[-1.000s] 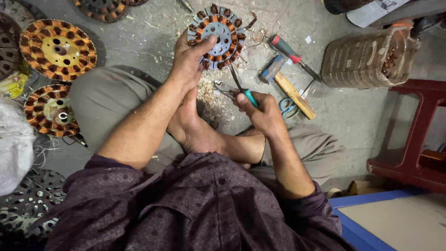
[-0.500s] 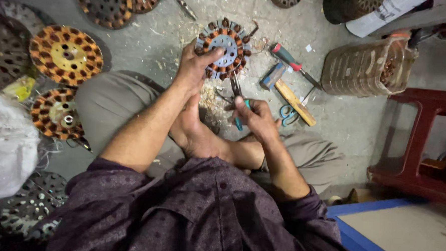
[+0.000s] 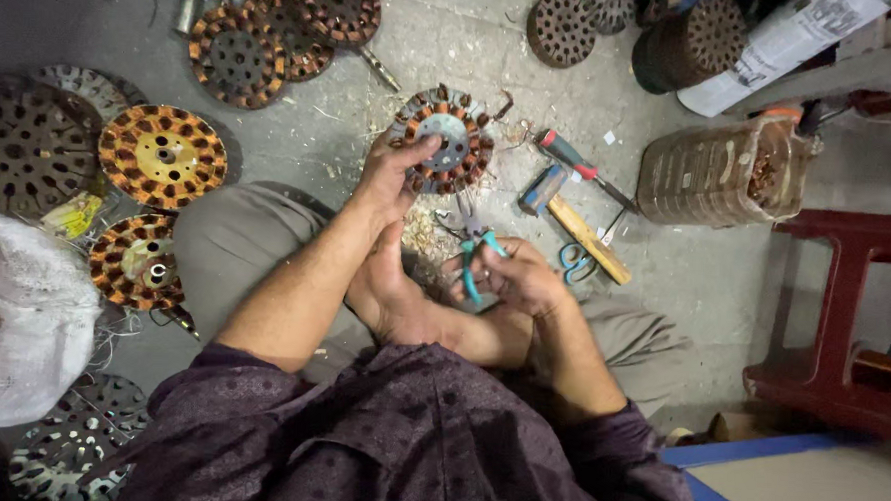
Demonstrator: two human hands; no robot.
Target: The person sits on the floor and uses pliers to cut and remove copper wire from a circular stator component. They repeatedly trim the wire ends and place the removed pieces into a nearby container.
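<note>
I am sitting on a grey concrete floor (image 3: 454, 51), looking down past my purple patterned shirt at my own two hands. My left hand (image 3: 389, 173) is clenched on the near edge of a round motor stator (image 3: 442, 140) wound with copper coils, which rests on the floor just in front of my bare foot (image 3: 394, 288). My right hand (image 3: 524, 279) is closed around a pair of teal-handled pliers (image 3: 475, 252); their metal tip points up toward the stator's lower edge, though I cannot tell whether it touches. Pale shavings lie scattered on the floor between the stator and my foot. Just to the right of the stator lie a red-and-teal screwdriver (image 3: 574, 166), a hammer (image 3: 577, 226) with a wooden handle, and blue-handled scissors (image 3: 570, 258) (all within reach, none touched). Farther right a clear plastic jar (image 3: 714, 172) lies on its side with copper scrap inside, beside a dark red stool (image 3: 844, 308). To my left more wound stators (image 3: 161, 155) sit on the floor, some orange, some dark, along with a white sack (image 3: 17, 322).
</note>
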